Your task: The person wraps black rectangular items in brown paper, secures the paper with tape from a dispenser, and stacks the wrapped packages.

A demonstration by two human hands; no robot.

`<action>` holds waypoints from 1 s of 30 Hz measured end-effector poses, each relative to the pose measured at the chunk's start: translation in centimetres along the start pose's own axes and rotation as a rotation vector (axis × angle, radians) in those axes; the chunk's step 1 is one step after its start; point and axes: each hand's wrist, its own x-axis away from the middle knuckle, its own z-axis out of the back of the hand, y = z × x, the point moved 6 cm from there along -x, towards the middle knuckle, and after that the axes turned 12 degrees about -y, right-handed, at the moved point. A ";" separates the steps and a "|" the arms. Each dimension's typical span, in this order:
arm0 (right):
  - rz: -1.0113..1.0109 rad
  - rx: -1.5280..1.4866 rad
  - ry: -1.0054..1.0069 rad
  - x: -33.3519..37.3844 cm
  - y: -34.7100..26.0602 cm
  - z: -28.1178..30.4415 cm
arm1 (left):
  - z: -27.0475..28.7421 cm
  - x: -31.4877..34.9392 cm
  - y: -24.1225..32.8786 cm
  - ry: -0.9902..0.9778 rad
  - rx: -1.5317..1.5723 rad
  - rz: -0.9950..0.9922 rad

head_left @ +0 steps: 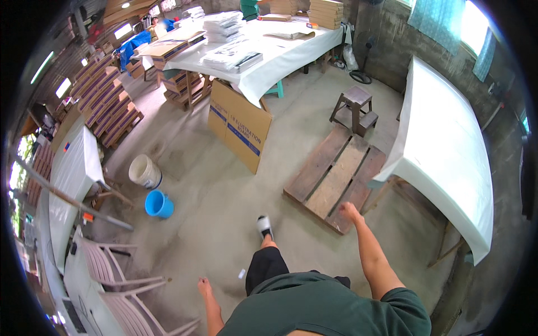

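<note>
My right hand (348, 211) hangs over the near right corner of a low wooden pallet (320, 168), its fingers curled in with nothing visible in them. Low on the left, my left hand (205, 287) is held out above the concrete floor, fingers slightly apart and holding nothing that I can see. It is nearest to the pale plastic chairs (131, 308). One foot in a light shoe (264, 226) is stretched forward between the pallet and a blue bucket (159, 204). A wooden step stool (356, 106) stands at the pallet's far end.
A white-covered table (448, 151) stands along the right wall. Ahead, a large cardboard sheet (240, 126) leans against a long covered table (280, 53) bearing stacked packs. A whitish bucket (145, 171) and stacked boxes (106, 101) are on the left. Another person (249, 8) stands at the back.
</note>
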 end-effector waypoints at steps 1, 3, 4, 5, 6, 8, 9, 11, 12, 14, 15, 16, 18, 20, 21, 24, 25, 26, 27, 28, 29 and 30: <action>0.061 -0.050 0.034 -5.3 -2.6 2.4 | 0.8 -3.6 4.6 0.097 0.034 -0.087; 0.099 -0.101 0.045 -14.0 -7.0 4.9 | 1.0 -10.4 13.9 0.180 0.000 -0.141; 0.121 -0.132 0.055 -17.9 -7.6 6.7 | 0.9 -13.4 19.5 0.237 -0.024 -0.191; 0.136 -0.199 0.047 -21.1 -8.3 7.7 | 0.9 -17.0 25.8 0.255 0.008 -0.248; 0.070 -0.162 0.008 -24.0 -8.0 8.3 | 0.7 -20.0 33.4 0.269 0.058 -0.301; -0.091 -0.081 -0.042 -24.6 -1.8 8.5 | -5.3 -21.0 51.9 -0.004 0.130 -0.438; -0.134 -0.140 -0.152 -26.5 -3.3 7.6 | -3.6 -22.6 58.9 -0.022 0.027 -0.598; -0.213 -0.270 -0.199 -27.6 -3.5 6.9 | -3.7 -22.1 74.8 -0.056 -0.008 -0.957; -0.248 -0.342 -0.148 -26.9 -2.3 7.2 | -4.7 -20.5 82.4 -0.088 -0.062 -1.124; -0.378 -0.389 -0.162 -27.1 -0.6 7.2 | -6.9 -20.0 94.1 -0.099 -0.263 -1.343; -0.448 -0.378 -0.196 -26.8 1.5 7.0 | -8.7 -19.4 99.8 -0.123 -0.373 -1.427; -0.537 -0.319 -0.224 -27.1 2.0 6.9 | -10.4 -19.5 104.2 -0.076 -0.497 -1.476; -0.648 -0.409 -0.327 -27.4 6.9 6.0 | -15.5 -19.8 113.2 -0.034 -0.576 -1.556; -0.737 -0.468 -0.393 -29.9 8.8 6.9 | -19.3 -22.3 120.5 -0.100 -0.508 -1.542; -0.775 -0.494 -0.420 -31.8 10.2 8.2 | -20.9 -24.4 124.0 -0.097 -0.501 -1.533; -0.800 -0.504 -0.417 -40.1 14.9 15.7 | -26.9 -29.4 135.5 -0.037 -0.368 -1.465; -0.776 -0.513 -0.412 -44.2 15.4 18.3 | -28.1 -33.1 138.6 -0.076 -0.281 -1.298; -0.749 -0.488 -0.388 -48.0 17.4 23.0 | -29.2 -36.6 141.5 -0.112 -0.190 -1.134; -0.714 -0.447 -0.341 -52.0 19.4 28.0 | -30.3 -39.0 145.2 -0.117 -0.198 -1.125; -0.645 -0.366 -0.292 -58.0 20.6 34.0 | -30.6 -42.4 147.6 -0.074 -0.223 -1.000; -0.556 -0.308 -0.229 -63.6 20.1 38.5 | -30.7 -45.4 149.2 -0.032 -0.248 -0.874; -0.431 -0.227 0.013 -69.0 18.7 45.4 | -31.2 -47.6 150.9 -0.004 -0.211 -0.803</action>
